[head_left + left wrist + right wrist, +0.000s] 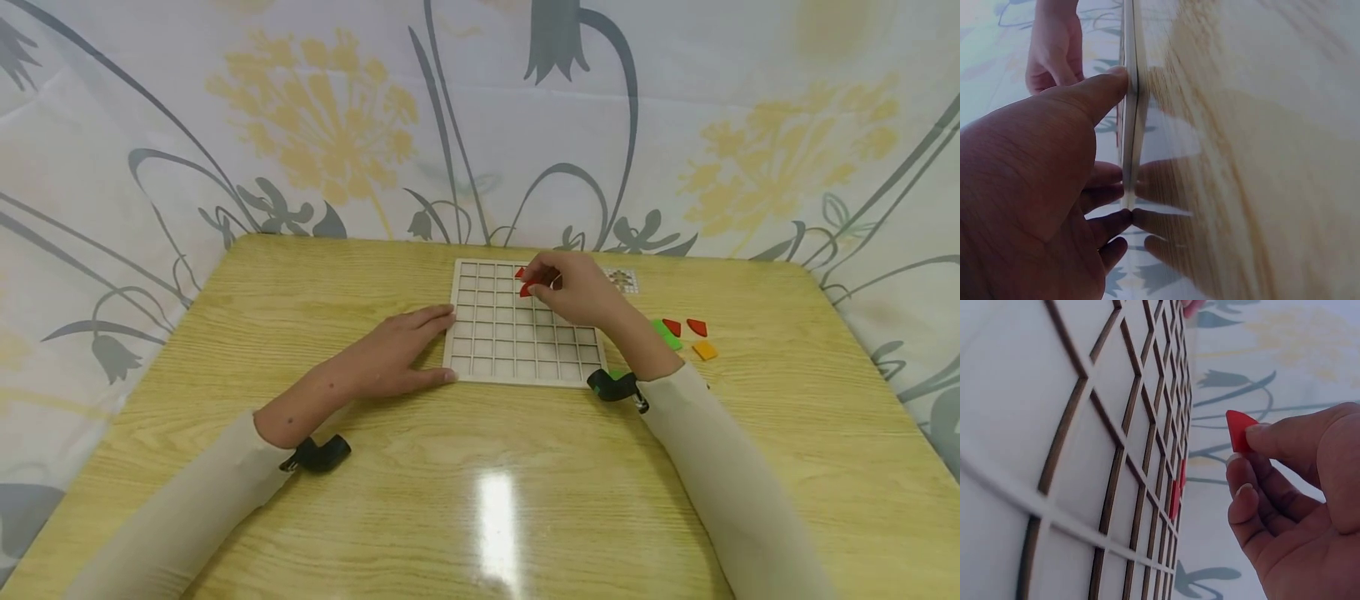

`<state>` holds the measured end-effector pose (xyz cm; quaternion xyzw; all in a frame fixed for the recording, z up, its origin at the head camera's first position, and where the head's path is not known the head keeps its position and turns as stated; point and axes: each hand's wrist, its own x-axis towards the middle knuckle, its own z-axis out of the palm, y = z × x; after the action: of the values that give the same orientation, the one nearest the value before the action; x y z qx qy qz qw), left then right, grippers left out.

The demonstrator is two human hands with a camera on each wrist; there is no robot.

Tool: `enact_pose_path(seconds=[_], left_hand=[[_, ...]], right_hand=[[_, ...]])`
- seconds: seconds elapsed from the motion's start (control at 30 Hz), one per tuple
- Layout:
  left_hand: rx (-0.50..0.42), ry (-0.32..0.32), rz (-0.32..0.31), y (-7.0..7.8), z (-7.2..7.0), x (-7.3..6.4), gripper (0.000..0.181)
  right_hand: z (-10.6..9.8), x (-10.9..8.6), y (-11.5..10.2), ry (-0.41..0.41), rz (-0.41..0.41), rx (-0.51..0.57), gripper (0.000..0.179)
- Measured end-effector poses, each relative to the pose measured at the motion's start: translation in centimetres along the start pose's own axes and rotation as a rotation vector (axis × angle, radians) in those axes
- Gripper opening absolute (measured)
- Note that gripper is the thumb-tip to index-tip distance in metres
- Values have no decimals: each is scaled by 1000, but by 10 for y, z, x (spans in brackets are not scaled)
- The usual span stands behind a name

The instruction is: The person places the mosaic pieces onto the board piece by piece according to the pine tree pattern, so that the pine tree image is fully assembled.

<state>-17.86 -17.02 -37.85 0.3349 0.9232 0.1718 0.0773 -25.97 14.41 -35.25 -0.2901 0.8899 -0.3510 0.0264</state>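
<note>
A pale square grid board (525, 383) lies on the table. My left hand (397, 357) rests beside its left edge, thumb and fingertips at the rim; in the left wrist view the fingers are extended along that edge. Over the far part of the board, my right hand (576, 287) pinches a red quarter-round tile (1240, 430) between thumb and fingers. Held above the grid, the tile shows its flat face in the right wrist view. Another red tile (520, 272) sits in a far-row cell, partly hidden by the right hand.
Right of the board lie two red tiles (697, 327), a green tile (667, 335) and an orange square tile (705, 350). Another green tile (617, 375) shows beside the board's near right corner, partly covered by the wrist camera. A small patterned card (624, 281) lies behind the right hand.
</note>
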Motion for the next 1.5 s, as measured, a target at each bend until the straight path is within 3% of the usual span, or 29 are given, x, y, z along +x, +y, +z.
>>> enact_pose_path(seconds=[0.63,0.93,1.5], left_hand=[[-1,29,23,-2,1,4,81],[-10,32,17,-2,0,3,81],[-29,23,11,-2,1,1,80]], right_hand=[[12,27,4,38,168,12,16],[23,38,5,60,178,63,15],[34,40,11,51,172,12,12]])
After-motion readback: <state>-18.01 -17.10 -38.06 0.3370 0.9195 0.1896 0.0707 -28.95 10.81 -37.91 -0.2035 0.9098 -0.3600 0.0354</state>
